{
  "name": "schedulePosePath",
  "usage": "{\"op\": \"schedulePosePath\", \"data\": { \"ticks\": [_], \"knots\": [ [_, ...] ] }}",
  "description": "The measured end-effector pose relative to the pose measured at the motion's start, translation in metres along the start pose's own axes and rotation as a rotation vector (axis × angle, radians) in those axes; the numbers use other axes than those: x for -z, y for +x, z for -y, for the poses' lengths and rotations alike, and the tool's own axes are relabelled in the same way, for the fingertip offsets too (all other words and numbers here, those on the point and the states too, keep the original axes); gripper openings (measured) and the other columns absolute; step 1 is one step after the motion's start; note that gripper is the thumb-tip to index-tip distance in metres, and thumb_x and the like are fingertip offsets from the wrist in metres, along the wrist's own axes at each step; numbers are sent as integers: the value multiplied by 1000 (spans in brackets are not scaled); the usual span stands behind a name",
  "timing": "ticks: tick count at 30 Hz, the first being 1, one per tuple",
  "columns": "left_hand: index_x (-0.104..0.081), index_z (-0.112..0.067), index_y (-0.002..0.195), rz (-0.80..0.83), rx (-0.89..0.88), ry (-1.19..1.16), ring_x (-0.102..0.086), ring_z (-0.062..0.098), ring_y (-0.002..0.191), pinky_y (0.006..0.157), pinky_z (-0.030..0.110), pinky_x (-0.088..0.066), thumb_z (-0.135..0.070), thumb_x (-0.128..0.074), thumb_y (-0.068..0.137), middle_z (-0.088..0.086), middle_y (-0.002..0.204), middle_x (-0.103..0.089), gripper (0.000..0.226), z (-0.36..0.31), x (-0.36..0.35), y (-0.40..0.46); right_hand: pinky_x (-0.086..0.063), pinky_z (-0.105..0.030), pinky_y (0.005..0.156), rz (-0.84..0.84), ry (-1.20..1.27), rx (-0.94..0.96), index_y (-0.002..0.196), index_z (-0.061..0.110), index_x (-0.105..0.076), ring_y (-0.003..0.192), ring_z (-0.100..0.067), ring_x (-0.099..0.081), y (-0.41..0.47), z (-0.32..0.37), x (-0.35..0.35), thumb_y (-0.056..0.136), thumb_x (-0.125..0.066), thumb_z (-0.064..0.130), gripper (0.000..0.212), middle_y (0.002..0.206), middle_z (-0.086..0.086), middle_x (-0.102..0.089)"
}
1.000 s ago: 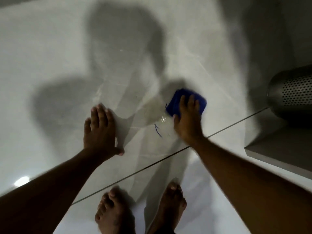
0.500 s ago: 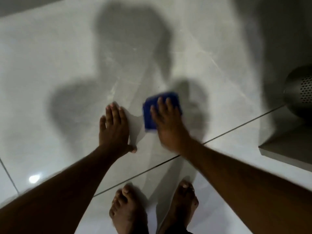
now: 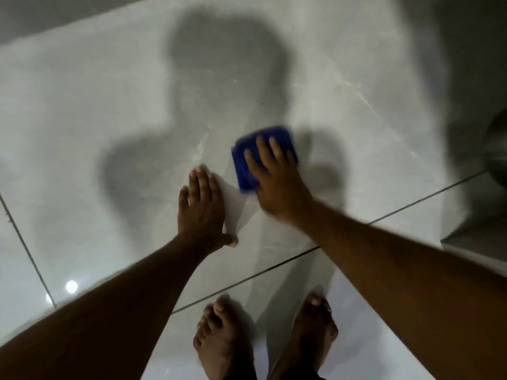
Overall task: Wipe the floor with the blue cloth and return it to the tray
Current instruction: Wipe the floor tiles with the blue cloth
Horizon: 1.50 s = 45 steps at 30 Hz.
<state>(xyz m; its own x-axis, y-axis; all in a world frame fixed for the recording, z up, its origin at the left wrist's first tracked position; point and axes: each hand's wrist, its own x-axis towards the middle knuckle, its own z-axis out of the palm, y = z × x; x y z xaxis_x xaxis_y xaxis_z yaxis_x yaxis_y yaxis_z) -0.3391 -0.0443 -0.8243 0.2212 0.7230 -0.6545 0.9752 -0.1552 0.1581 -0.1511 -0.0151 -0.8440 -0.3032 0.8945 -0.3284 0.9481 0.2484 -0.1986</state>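
A folded blue cloth (image 3: 244, 165) lies flat on the pale grey tiled floor (image 3: 109, 105). My right hand (image 3: 274, 176) presses down on it with the fingers spread over its top, so only its left side and far edge show. My left hand (image 3: 201, 209) rests palm down on the tile just left of the cloth, fingers together, holding nothing. The tray is out of view.
My two bare feet (image 3: 263, 341) stand at the bottom centre behind a dark grout line (image 3: 247, 278). A round metal container (image 3: 498, 149) sits at the right edge above a low grey ledge (image 3: 477, 239). My shadow falls across the tiles ahead.
My right hand slid the blue cloth leftward across the tile toward my left hand, then slightly back right. The view drifted, pushing the metal container toward the right edge. My left hand stayed planted.
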Motion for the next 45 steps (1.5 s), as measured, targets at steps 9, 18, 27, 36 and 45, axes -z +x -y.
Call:
{"op": "schedulePosePath", "data": {
  "ticks": [9,18,27,36,45],
  "knots": [
    [26,1,144,9,1,8,22,42,145,122,54,-4,-64,-85,48,26,156,28,161,-3,4,-1,-24,-61,114,212,-268,495,152,23,-20,147,-40,-14,-24,-101,18,82,-54,20,77,162,-13,-16],
    [24,3,145,10,-5,32,20,43,146,122,54,-6,-68,-82,49,28,156,26,159,-3,5,-2,-25,-62,113,218,-100,314,152,24,-18,147,-38,-16,-148,-21,-35,67,-70,29,100,161,-12,-20],
    [18,6,146,32,-4,57,17,46,145,120,57,-8,-68,-82,48,32,156,21,159,-7,9,-2,-30,-63,109,-115,96,-498,148,11,-31,143,-49,-20,-64,-110,6,80,-49,14,70,156,-27,-25],
    [17,7,146,45,-18,87,14,47,146,121,57,-11,-70,-81,49,33,156,19,158,-9,17,-4,-25,-60,113,117,122,152,142,33,-37,145,-31,-26,-124,-25,-31,82,-50,47,63,156,-6,-36],
    [18,8,145,31,-10,94,13,47,146,120,56,-10,-73,-78,47,32,157,19,160,-8,13,-3,-15,-59,117,-108,272,-604,150,21,-26,147,-42,-7,-11,-75,7,86,-53,29,70,161,-18,-13]
  ]
}}
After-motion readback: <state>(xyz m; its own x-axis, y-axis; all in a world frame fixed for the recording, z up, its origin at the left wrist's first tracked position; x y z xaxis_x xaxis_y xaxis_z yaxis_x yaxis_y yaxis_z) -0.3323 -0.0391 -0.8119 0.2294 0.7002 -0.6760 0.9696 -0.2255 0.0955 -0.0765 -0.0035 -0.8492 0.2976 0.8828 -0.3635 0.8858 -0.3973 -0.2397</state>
